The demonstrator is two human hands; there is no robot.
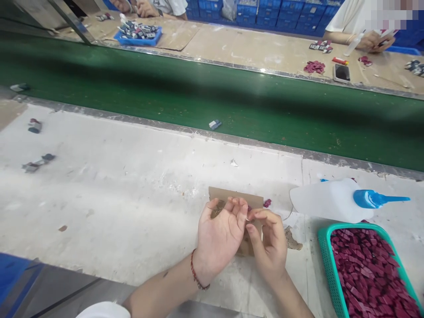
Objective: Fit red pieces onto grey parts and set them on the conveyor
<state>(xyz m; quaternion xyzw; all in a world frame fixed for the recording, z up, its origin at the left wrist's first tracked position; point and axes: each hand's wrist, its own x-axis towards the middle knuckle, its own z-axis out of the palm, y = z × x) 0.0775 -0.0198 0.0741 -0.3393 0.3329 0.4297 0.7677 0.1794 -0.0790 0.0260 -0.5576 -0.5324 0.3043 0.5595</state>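
Observation:
My left hand (221,236) is turned palm up with its fingers loosely raised and slightly bent; its palm holds nothing. Close against its outer fingers is my right hand (272,243), with thumb and forefinger brought together. A tiny pale bit shows at those fingertips, too small to name. Both hands are above a brown piece of cardboard (236,193) with dark stains, lying on the white worktop. A small maroon piece (267,202) lies beside the cardboard's right edge.
At right are a green basket (326,260) of maroon pieces and a white squeeze bottle (323,201) lying with its blue nozzle rightward. A green conveyor belt (159,95) crosses beyond, carrying a small grey-white part (215,124). Co-workers' hands (372,42) work across it.

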